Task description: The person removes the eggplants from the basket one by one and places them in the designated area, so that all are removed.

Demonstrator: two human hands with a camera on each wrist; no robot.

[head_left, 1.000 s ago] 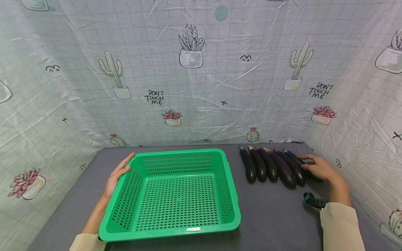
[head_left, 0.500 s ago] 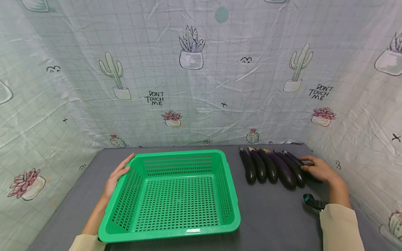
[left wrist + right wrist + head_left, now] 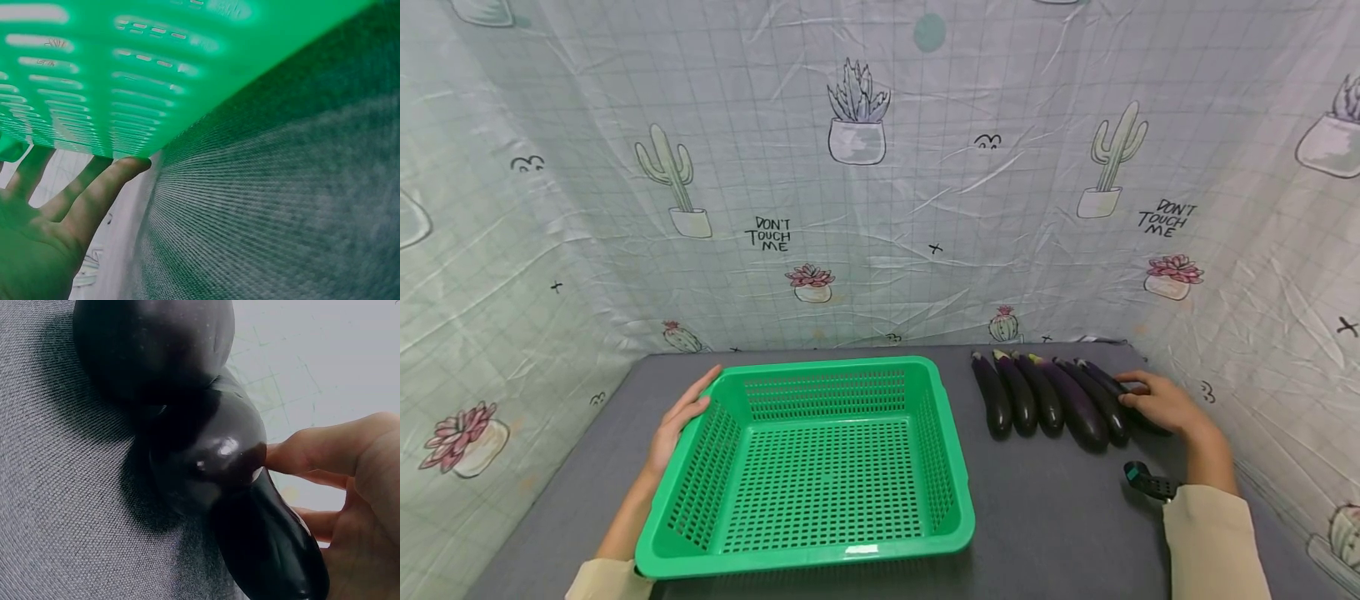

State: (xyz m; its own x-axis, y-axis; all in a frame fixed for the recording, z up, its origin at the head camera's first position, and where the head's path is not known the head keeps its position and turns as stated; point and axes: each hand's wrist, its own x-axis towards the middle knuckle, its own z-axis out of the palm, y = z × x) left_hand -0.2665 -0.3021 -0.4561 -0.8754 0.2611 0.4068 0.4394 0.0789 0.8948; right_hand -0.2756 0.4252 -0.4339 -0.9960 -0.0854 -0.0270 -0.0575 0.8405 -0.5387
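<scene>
A green plastic basket point(image 3: 951, 442) with slotted walls stands on the grey table. My left hand point(image 3: 670, 429) lies along its left side, fingers extended; in the left wrist view the fingertips meet the slotted wall. To the right, several dark purple eggplants point(image 3: 1078, 404) lie side by side in a row, stem ends at the back. My right hand point(image 3: 1163, 402) is over the rightmost eggplant point(image 3: 269, 540), thumb and fingers bent around it. In the right wrist view the thumb tip overlaps the neighbouring eggplant point(image 3: 212, 450), and some fingers are partly hidden behind.
The grey tabletop point(image 3: 1037, 525) extends in front of the eggplants. A pale curtain point(image 3: 880, 200) printed with cacti hangs behind the table and along both sides, close beyond my right hand. A black wrist-camera mount point(image 3: 1150, 482) sticks out from my right wrist.
</scene>
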